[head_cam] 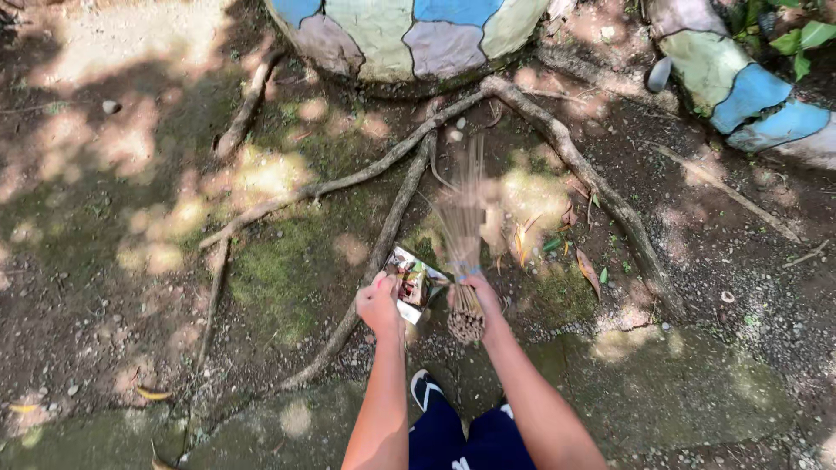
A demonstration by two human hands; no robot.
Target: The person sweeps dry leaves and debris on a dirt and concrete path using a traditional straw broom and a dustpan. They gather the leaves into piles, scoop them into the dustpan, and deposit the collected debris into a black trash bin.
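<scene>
I am gripping a stick broom (pixel 464 261) near its bound end with my right hand (pixel 484 296), its bristles fanning out, blurred, over the dirt ground (pixel 131 218). My left hand (pixel 380 303) is clutching a shiny printed wrapper (pixel 413 280) just beside the broom. Dry leaves (pixel 588 268) are lying near the tree roots (pixel 557 139) ahead of me.

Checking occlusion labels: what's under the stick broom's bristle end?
Under the stick broom: mossy dirt, a tree root, dry leaves. Ground directly beneath the blurred bristles is hidden.
</scene>
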